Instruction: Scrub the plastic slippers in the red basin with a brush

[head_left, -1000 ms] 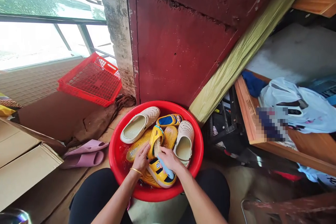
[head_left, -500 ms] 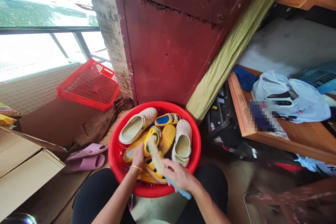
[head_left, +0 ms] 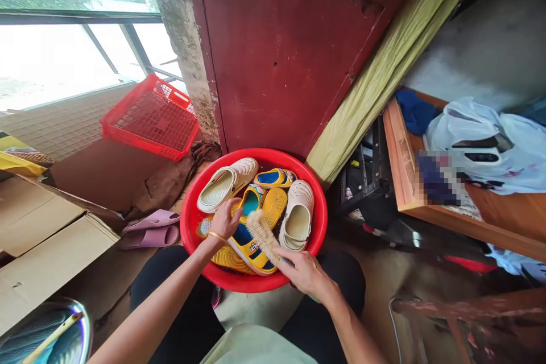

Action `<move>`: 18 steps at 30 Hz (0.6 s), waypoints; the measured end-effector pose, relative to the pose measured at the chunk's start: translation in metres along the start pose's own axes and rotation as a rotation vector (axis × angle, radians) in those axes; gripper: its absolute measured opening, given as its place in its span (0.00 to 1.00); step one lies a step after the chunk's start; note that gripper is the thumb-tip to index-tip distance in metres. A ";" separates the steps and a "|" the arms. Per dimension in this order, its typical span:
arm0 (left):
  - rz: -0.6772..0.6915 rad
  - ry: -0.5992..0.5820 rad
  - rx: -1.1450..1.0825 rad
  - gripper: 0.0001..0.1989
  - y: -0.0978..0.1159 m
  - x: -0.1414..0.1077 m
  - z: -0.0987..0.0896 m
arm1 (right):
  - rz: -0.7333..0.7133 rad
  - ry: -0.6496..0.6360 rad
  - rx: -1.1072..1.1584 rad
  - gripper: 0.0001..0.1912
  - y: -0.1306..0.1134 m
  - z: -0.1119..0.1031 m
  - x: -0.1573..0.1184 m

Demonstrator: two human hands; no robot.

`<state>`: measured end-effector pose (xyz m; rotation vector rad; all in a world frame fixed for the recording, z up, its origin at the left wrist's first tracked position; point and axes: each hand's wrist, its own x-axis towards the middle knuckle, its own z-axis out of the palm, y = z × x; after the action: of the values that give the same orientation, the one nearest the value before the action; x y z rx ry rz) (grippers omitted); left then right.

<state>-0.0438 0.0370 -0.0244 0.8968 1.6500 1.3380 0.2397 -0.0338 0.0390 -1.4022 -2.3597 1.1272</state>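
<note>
At the left, a pair of pink slides lies just outside the red tub that holds the shoes. Over the tub's left part, the left hand has its fingers bent at the edge of a small yellow clog with a teal inside — whether they grip it, I cannot tell. Next comes the scrubbing brush, its bristles slanting over a yellow sandal with the tip by the clog's opening; contact is unclear. The right hand has its fingers closed around the brush's handle, below a pale clog at the tub's right. Scrubbing looks to be the step in hand, most likely on the teal-lined clog; another stroke would call for a steady left hold on it — and bristles angled into its opening.
</note>
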 end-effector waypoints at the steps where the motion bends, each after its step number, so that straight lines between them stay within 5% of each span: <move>1: 0.023 -0.054 0.055 0.09 -0.003 -0.010 -0.008 | -0.006 -0.063 -0.071 0.23 0.000 0.000 -0.004; 3: 0.060 -0.191 0.249 0.05 -0.012 -0.030 -0.024 | 0.028 -0.134 -0.225 0.23 0.001 0.002 -0.005; 6: 0.126 -0.416 0.652 0.05 -0.027 -0.051 -0.040 | 0.125 -0.071 -0.341 0.23 0.006 0.005 0.012; 12: 0.241 -0.698 1.097 0.38 -0.041 -0.057 -0.026 | 0.209 -0.021 -0.385 0.24 0.022 0.013 0.053; 18: 0.367 -0.796 1.141 0.18 -0.027 -0.048 -0.013 | 0.185 0.025 -0.358 0.24 0.038 0.022 0.051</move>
<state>-0.0369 -0.0163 -0.0420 2.1109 1.5137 -0.0111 0.2272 0.0067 -0.0131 -1.7680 -2.5483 0.7395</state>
